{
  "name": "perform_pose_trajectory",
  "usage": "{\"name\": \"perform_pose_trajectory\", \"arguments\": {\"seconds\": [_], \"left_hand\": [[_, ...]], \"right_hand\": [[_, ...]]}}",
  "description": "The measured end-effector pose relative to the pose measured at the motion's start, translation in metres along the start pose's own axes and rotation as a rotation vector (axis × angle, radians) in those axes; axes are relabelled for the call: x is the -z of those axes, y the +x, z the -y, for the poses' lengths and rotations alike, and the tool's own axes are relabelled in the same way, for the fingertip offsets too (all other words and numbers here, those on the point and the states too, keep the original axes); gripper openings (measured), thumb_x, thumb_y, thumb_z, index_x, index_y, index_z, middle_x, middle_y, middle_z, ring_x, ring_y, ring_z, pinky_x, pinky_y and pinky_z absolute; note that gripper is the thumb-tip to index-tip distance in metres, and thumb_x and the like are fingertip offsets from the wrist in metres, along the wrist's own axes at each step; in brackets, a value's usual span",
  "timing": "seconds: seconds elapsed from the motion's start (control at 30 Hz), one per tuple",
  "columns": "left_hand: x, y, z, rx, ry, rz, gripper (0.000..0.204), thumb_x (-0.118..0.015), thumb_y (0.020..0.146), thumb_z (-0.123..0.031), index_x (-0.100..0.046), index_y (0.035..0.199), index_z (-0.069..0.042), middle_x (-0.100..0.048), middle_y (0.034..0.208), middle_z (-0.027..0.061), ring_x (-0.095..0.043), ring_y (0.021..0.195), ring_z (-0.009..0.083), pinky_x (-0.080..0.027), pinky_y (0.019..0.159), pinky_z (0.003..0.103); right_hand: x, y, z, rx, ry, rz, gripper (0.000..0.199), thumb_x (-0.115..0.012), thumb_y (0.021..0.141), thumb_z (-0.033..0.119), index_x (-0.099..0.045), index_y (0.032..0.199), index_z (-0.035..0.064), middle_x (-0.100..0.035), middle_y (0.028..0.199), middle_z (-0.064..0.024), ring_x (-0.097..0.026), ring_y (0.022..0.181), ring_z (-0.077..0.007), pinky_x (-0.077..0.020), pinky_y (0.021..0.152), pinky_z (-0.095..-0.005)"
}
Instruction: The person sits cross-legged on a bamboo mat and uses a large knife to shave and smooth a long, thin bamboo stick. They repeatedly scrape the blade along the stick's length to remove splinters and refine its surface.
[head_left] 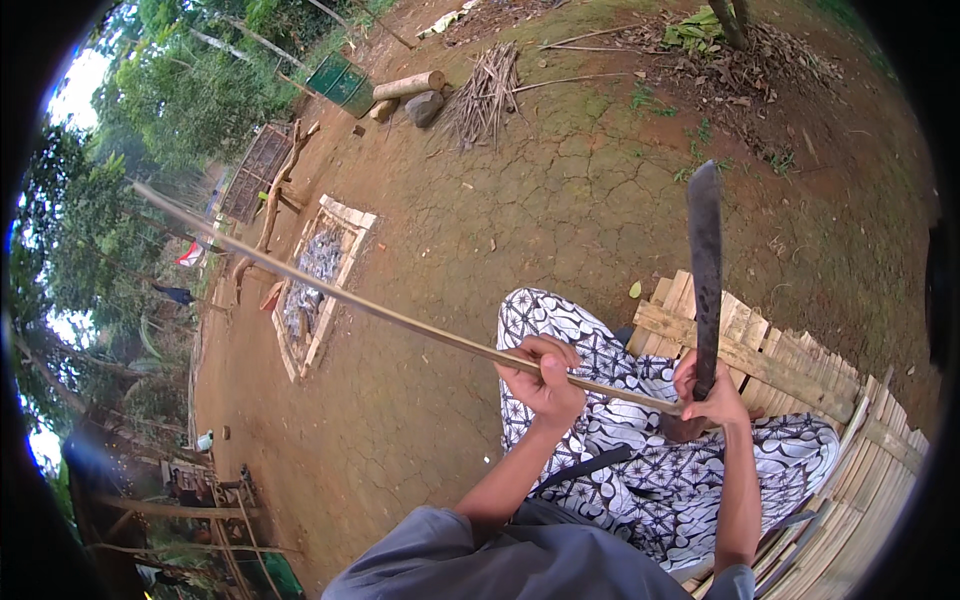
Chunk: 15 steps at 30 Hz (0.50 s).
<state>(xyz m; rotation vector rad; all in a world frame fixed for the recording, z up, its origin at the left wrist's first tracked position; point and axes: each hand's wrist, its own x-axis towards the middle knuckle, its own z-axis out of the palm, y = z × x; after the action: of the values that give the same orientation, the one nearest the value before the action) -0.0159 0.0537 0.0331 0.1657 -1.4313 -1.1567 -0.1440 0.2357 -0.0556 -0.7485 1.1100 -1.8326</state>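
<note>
A long, thin strip [400, 318], apparently split bamboo, runs from my lap far out to the upper left. My left hand [545, 382] is closed around it, a short way from its near end. In my right hand [714, 400] is a machete [705, 250], its dark, broad blade pointing up and away from me. The strip's near end meets the right hand's thumb, close to the base of the blade. Whether the edge touches the strip I cannot tell. The machete's handle is mostly hidden by the fingers. Beneath both hands lies black-and-white patterned cloth [600, 500] over my crossed legs.
I sit on a slatted bamboo platform [770, 365]. A dark strap-like piece [585, 470] lies across my lap. Over the cracked earth are an ash-filled pit with a pale frame [335, 320], a stick pile [488, 95], a log [408, 86], a rock [425, 108] and a green drum [342, 83].
</note>
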Motion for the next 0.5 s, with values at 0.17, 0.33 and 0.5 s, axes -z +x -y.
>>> {"name": "perform_pose_trajectory", "arguments": {"seconds": [0.17,0.33,0.5], "left_hand": [[-0.003,0.003,0.001,-0.101,0.002,0.003,0.034,-0.054,0.095,-0.026,-0.024,0.093,-0.009,-0.044,0.067,0.0094,-0.047,0.051,0.0146,-0.045,0.042,0.028],[-0.004,-0.008,-0.006,-0.047,0.004,0.016,0.031,-0.054,0.094,-0.022,-0.027,0.096,-0.008,-0.047,0.069,0.0111,-0.049,0.055,0.0159,-0.047,0.045,0.028],[0.002,-0.031,-0.016,0.161,0.033,0.088,0.017,-0.053,0.092,-0.011,-0.041,0.096,0.000,-0.058,0.081,0.0172,-0.057,0.065,0.0180,-0.049,0.058,0.028]], "right_hand": [[-0.003,-0.003,-0.001,-0.152,0.128,0.006,0.038,-0.085,0.063,0.003,-0.057,0.089,0.0031,-0.056,0.075,-0.0042,-0.049,0.049,-0.0078,-0.0384,0.042,-0.0230],[-0.008,-0.001,-0.010,-0.023,0.457,-0.030,0.020,-0.070,0.081,0.004,-0.053,0.092,0.0047,-0.056,0.083,-0.0105,-0.039,0.043,-0.0065,-0.0355,0.039,-0.0235],[0.012,-0.001,-0.022,0.105,0.710,-0.350,0.014,-0.061,0.092,0.016,-0.052,0.101,0.0088,-0.054,0.082,-0.0031,-0.036,0.044,-0.0034,-0.0358,0.044,-0.0224]]}}
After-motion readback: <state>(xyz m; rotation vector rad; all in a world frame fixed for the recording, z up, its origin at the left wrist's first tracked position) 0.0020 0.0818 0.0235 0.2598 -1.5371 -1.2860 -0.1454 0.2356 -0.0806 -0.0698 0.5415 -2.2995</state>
